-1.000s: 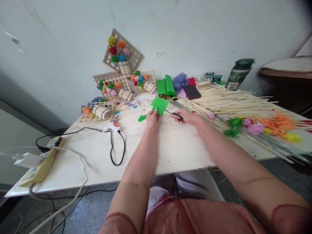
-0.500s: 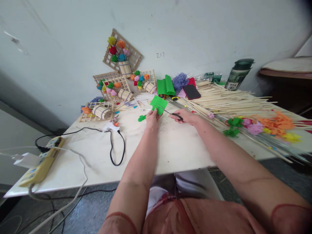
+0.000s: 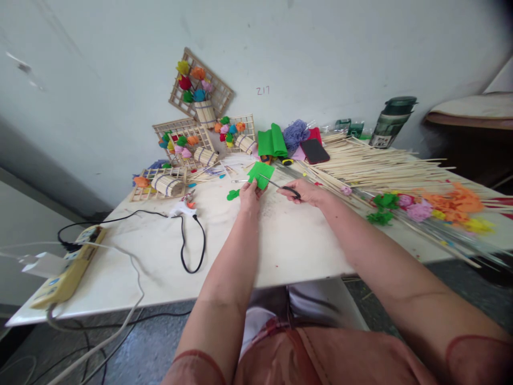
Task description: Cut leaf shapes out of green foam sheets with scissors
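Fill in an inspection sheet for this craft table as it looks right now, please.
Surface: white tabletop, stained, flecked with small paper scraps.
Job's things: green paper sheet, held at its lower edge; black-handled metal scissors, blades at the sheet.
Clutter: pile of thin bamboo sticks, crepe paper flowers, wooden lattice frames, dark phone, white glue gun.
Grippers: left hand pinches the sheet; right hand grips the scissors.
Cables: black cord loops from the glue gun; yellow power strip at the left edge.
Surroundings: pale wall; green bottle at the back.
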`<state>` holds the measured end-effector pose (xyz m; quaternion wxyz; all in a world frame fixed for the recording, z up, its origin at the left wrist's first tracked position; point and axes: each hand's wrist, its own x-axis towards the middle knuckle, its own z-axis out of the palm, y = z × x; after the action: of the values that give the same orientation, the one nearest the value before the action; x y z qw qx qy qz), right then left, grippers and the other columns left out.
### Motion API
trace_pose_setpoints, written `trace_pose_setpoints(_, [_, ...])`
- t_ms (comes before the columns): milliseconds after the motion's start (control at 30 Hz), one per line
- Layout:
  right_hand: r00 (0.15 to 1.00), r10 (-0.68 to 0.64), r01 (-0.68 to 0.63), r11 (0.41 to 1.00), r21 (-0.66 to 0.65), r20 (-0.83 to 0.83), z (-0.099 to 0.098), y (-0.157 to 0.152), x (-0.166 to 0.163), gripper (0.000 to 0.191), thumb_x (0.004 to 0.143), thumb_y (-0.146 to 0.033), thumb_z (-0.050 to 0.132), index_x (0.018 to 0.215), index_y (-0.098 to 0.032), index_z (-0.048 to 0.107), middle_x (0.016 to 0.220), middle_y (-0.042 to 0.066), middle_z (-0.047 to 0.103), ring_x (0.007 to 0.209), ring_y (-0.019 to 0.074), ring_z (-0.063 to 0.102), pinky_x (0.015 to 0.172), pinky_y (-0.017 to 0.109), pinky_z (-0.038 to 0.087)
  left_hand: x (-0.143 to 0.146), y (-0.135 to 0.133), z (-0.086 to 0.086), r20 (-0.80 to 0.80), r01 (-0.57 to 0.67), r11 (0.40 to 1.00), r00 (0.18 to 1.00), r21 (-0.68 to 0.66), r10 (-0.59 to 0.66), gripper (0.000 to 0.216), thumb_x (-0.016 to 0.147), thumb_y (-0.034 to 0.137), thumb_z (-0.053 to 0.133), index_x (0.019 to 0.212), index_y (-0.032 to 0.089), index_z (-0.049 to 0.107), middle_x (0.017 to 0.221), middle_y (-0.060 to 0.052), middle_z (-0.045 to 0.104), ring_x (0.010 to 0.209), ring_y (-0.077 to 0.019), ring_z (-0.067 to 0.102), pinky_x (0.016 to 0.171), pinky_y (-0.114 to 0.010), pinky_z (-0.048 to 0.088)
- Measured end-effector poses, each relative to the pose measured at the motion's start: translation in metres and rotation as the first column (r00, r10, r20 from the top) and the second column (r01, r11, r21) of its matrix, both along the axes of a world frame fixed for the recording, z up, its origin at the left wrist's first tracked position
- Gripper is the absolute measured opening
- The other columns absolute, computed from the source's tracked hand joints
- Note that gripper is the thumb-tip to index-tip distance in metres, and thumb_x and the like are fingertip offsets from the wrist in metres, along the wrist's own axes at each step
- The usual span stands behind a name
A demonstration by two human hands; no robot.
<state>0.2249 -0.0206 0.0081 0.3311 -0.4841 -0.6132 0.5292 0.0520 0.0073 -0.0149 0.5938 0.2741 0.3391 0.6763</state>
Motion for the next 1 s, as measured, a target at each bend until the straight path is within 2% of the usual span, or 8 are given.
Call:
trace_pose_setpoints(300, [1.000,0.004,-0.006,0.996,-0.085,-0.021,0.003,-0.003,0.002,0.024,0.083,-0.031,0.070,0.072,-0.013,0.059,0.049,-0.004,0.051,0.034,0.0033,0.038,0.033,0.017,0.025,0.002,-0.001,0.000,-0.063,0.054,0.998,0.996,-0.019,-0.055,0.007,0.078,0.018,0.069,0.075,0.014,0.064,0.068,-0.003,0.070,0.079,-0.0179,0.071,0.094,-0.043,0.052])
trace_pose_setpoints(400, [1.000,-0.012,0.011,0.995,-0.097,-0.008,0.005,-0.005,0.002,0.024,0.083,-0.032,0.070,0.073,-0.014,0.059,0.049,-0.004,0.052,0.034,0.0034,0.040,0.033,0.017,0.024,0.003,-0.002,-0.001,-0.087,0.077,0.997,0.993,-0.028,-0.079,0.013,0.075,0.020,0.073,0.073,0.014,0.062,0.068,-0.003,0.069,0.083,-0.0193,0.071,0.094,-0.043,0.052])
trace_pose_setpoints(567, [1.000,-0.014,0.013,0.997,-0.072,-0.009,0.005,-0.006,0.002,0.028,0.083,-0.035,0.069,0.069,-0.014,0.057,0.049,-0.003,0.052,0.034,0.0036,0.041,0.032,0.017,0.021,0.004,-0.003,-0.002,-0.107,0.112,0.993,0.988,-0.033,-0.115,0.020,0.072,0.023,0.076,0.069,0.015,0.058,0.066,-0.004,0.068,0.089,-0.0213,0.071,0.095,-0.043,0.052])
trace_pose_setpoints(700, [1.000,-0.011,0.011,0.998,-0.059,-0.011,0.003,-0.004,0.002,0.029,0.082,-0.036,0.070,0.068,-0.014,0.056,0.050,-0.003,0.053,0.034,0.0038,0.042,0.031,0.017,0.020,0.004,-0.003,-0.002,-0.118,0.111,0.993,0.986,-0.030,-0.113,0.019,0.073,0.023,0.076,0.071,0.015,0.059,0.066,-0.003,0.068,0.086,-0.0201,0.071,0.094,-0.042,0.053])
trace_pose_setpoints(867, [0.999,-0.011,0.009,0.999,-0.046,-0.039,-0.001,-0.001,0.001,0.027,0.084,-0.034,0.068,0.068,-0.014,0.057,0.048,-0.004,0.050,0.033,0.0029,0.038,0.032,0.016,0.023,0.004,-0.003,-0.001,-0.108,0.118,0.992,0.987,-0.036,-0.121,0.019,0.073,0.022,0.075,0.070,0.015,0.058,0.063,-0.002,0.067,0.081,-0.0184,0.071,0.092,-0.041,0.053])
trace_pose_setpoints(1000, [0.998,0.000,-0.001,1.000,-0.020,-0.067,-0.005,0.001,0.001,0.027,0.085,-0.033,0.067,0.068,-0.014,0.058,0.048,-0.004,0.049,0.034,0.0027,0.036,0.033,0.016,0.024,0.004,-0.005,0.001,-0.101,0.112,0.993,0.988,-0.044,-0.116,0.016,0.074,0.021,0.074,0.072,0.014,0.060,0.066,-0.003,0.068,0.088,-0.0208,0.071,0.094,-0.042,0.052])
